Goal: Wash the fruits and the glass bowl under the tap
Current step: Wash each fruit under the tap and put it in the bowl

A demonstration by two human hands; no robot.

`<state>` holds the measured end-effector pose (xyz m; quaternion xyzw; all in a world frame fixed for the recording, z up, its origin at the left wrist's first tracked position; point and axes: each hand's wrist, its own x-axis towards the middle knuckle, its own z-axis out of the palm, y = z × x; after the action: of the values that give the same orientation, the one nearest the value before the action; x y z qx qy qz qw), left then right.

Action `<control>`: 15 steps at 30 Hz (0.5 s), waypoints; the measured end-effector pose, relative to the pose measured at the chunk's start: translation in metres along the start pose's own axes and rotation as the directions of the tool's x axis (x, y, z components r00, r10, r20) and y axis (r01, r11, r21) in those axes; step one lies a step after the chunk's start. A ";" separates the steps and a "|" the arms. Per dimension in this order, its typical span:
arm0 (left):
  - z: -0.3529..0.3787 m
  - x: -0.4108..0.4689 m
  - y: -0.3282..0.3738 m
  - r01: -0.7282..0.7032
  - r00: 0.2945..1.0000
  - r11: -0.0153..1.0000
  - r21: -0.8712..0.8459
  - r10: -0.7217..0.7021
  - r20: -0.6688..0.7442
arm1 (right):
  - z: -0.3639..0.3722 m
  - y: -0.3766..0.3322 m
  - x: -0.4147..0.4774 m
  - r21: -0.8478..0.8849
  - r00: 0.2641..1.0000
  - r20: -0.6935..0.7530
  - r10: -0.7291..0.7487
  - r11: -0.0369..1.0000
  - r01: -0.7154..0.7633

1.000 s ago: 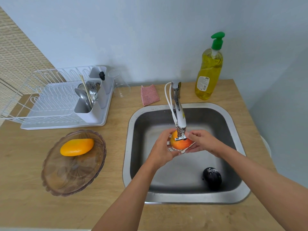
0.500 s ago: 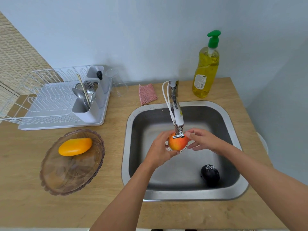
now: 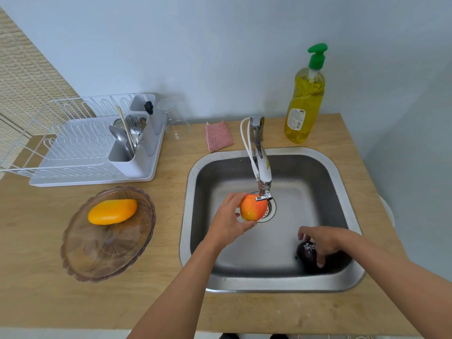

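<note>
Three fruits had to be washed. The red fruit (image 3: 253, 207) was right under the end of the tap (image 3: 261, 172), over the drain. The left hand (image 3: 230, 222) had its fingers and thumb wrapped round it. I think it was held there so the water could fall on it, but I could not see any water. The dark fruit (image 3: 307, 253) lay at the bottom of the sink (image 3: 269, 287), in the near right corner. The right hand (image 3: 325, 241) was down on it with its fingers bent round it, most likely to pick it up for its turn. The yellow fruit (image 3: 112, 211) lay in the glass bowl (image 3: 107, 253) on the counter, just left of the sink, so both were close by for later. The soap bottle (image 3: 305, 101) and the pink cloth (image 3: 219, 135) stood behind the sink, near the wall. The dish rack (image 3: 80, 148) was behind the bowl.
</note>
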<state>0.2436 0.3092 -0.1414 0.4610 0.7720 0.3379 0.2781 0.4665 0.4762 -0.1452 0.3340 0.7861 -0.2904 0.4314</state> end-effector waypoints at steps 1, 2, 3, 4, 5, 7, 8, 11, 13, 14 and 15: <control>-0.001 -0.001 0.000 0.001 1.000 1.000 0.003 -0.001 0.000 | 0.001 0.000 0.001 -0.017 1.000 -0.005 -0.015 1.000 0.015; -0.002 -0.002 0.000 0.000 1.000 1.000 0.007 0.000 -0.002 | 0.002 0.001 0.002 -0.015 1.000 -0.011 -0.029 0.999 0.029; -0.003 -0.002 -0.001 -0.004 1.000 1.000 0.011 0.004 -0.005 | 0.003 0.002 0.003 -0.001 0.999 -0.028 -0.044 0.999 0.044; -0.005 -0.003 -0.002 -0.008 1.000 1.000 0.013 0.008 -0.009 | 0.005 0.002 0.005 0.019 0.997 -0.055 -0.058 0.998 0.060; -0.007 -0.003 -0.002 -0.011 1.000 1.000 0.017 0.011 -0.013 | 0.005 0.001 0.005 0.039 0.993 -0.090 -0.076 0.996 0.079; -0.012 -0.006 -0.004 -0.018 0.999 0.999 0.037 0.019 -0.031 | 0.003 -0.004 0.006 0.089 0.977 -0.180 -0.112 0.988 0.129; -0.016 -0.007 -0.005 -0.016 0.999 0.999 0.048 0.018 -0.043 | 0.001 -0.008 0.007 0.110 0.965 -0.226 -0.135 0.980 0.163; -0.036 -0.014 -0.008 -0.004 0.996 0.997 0.073 0.010 -0.086 | -0.011 -0.025 0.008 0.152 0.913 -0.347 -0.213 0.948 0.279; -0.054 -0.019 -0.012 0.003 0.992 0.996 0.085 0.007 -0.124 | -0.022 -0.038 0.008 0.175 0.879 -0.411 -0.243 0.925 0.337; -0.064 -0.021 -0.015 0.008 0.990 0.996 0.089 0.005 -0.143 | -0.027 -0.044 0.007 0.177 0.862 -0.437 -0.258 0.915 0.363; -0.074 -0.024 -0.017 0.013 0.987 0.996 0.091 0.001 -0.162 | -0.032 -0.051 0.005 0.180 0.845 -0.457 -0.277 0.902 0.393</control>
<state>0.1899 0.2620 -0.1059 0.4421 0.8081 0.3374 0.1942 0.4096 0.4708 -0.1264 0.3000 0.8602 -0.3860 0.1450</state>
